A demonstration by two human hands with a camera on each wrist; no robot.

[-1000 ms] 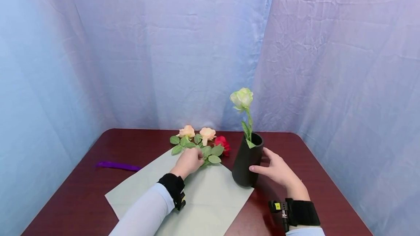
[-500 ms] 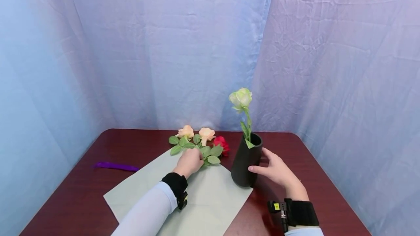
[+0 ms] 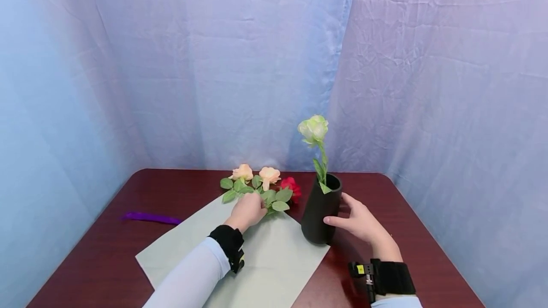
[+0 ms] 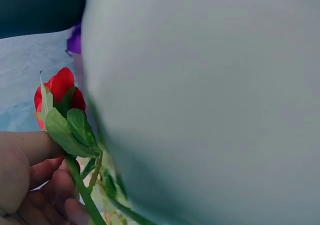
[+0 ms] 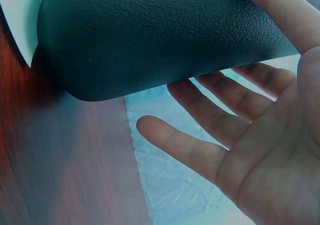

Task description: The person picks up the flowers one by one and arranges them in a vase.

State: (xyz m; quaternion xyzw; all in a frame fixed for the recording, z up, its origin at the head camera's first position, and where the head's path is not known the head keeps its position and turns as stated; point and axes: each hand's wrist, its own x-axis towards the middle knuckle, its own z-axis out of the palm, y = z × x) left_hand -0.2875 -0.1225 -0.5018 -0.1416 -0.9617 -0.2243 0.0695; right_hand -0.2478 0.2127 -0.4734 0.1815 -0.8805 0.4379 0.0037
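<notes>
My left hand (image 3: 247, 210) pinches the green stem of a red rose (image 3: 291, 189) between thumb and fingertips. In the left wrist view the stem (image 4: 82, 192) crosses those fingertips, and the red bloom (image 4: 62, 91) shows past leaves. Two peach roses (image 3: 269, 175) lie just behind this hand, their stems mostly hidden. A dark vase (image 3: 317, 215) stands to the right, tilted slightly in the head view, with one white-green rose (image 3: 314, 129) in it. My right hand (image 3: 364, 220) holds the vase from its right side, thumb in front and fingers behind; the little finger is off the wall.
Pale green wrapping paper (image 3: 274, 260) lies spread on the dark red table (image 3: 102, 255), one corner at the vase's foot. A purple ribbon (image 3: 151, 217) lies to the paper's left. Blue-violet curtains (image 3: 257, 61) hang behind and beside the table.
The red rose and its leaves have shifted slightly right and up in the last half second. The left hand stays almost in place; the right hand and vase look unchanged.
</notes>
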